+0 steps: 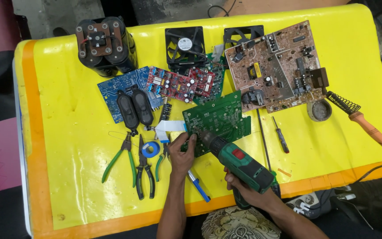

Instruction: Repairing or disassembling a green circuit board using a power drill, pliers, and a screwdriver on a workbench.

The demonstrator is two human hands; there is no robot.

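A green circuit board (219, 116) lies near the middle of the yellow table (67, 132). My left hand (182, 152) presses on its near left corner, fingers bent over the edge. My right hand (239, 186) grips the handle of a green and black cordless drill (239, 161). The drill's tip rests on the board's near edge, right beside my left fingers. A white ribbon cable (169, 126) sticks out from the board's left side.
Pliers with green handles (122, 161), black pliers (144, 172), a blue tape roll (150, 149) and a blue pen (198, 186) lie left of my hands. A screwdriver (281, 135), brown board (275, 66), soldering iron (363, 119), fans, speakers (134, 109) and capacitors (105, 44) fill the far side.
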